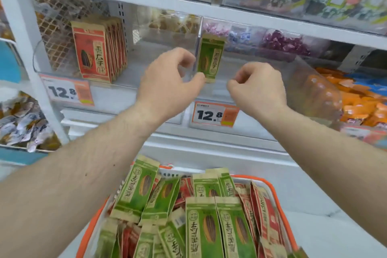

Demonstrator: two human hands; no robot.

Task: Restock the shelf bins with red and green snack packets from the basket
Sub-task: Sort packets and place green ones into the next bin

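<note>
Shelf unit [188, 9], white, several tiers; I log the middle tier as the working level.

Basket [278, 199], orange-rimmed, below my arms: holds many green packets [201, 226] and red packets [266, 211] mixed together, well filled. By my judgement most of the restocking remains.

Left clear bin [62, 65]: a row of red packets [92, 56] standing upright, front-facing, against the bin's left part; room is left on its right.

Right clear bin [261, 90]: one green packet [210, 57] standing upright against its left wall; otherwise I see no other green stock in it. Green restocking looks barely begun.

Price tags [215, 114], reading 12.8, on each bin front.

Left hand [169, 81]: fingers curled, thumb tip touching or just beside the lower edge of the lone green packet; whether it truly pinches it I cannot tell.

Right hand [257, 88]: fingers curled inward, nothing held, hovering at the right bin's front.
</note>
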